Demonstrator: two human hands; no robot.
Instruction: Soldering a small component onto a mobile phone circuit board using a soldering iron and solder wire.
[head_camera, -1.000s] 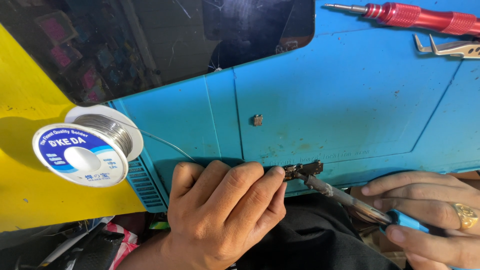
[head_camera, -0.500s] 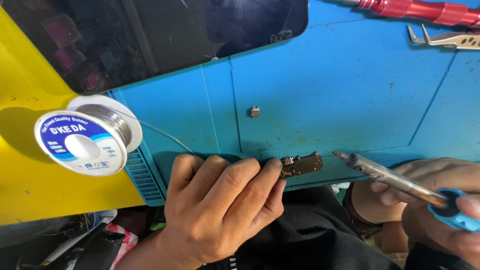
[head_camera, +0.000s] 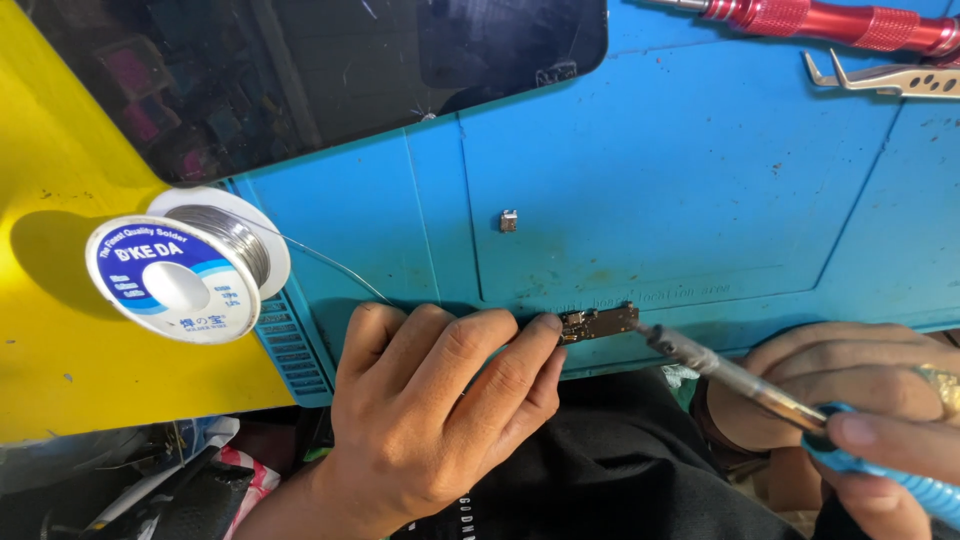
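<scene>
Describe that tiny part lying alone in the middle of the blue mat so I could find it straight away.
Start at the blue mat that covers most of the bench, below the dark glass screen. Near its middle lies a tiny square metal part, apart from everything. Unlike the small brown circuit board pinned at the mat's front edge by the left hand, nothing touches it.

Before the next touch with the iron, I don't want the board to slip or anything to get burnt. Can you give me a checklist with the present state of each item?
1. Left hand pins the board: ok.
2. Iron tip at the board's right end: ok.
3. Right hand grips the iron: ok.
4. Left fingertips away from the tip: ok, but close.
5. Solder wire at the joint: cannot tell; spool sits left.
6. Tip heat: cannot tell.
</scene>
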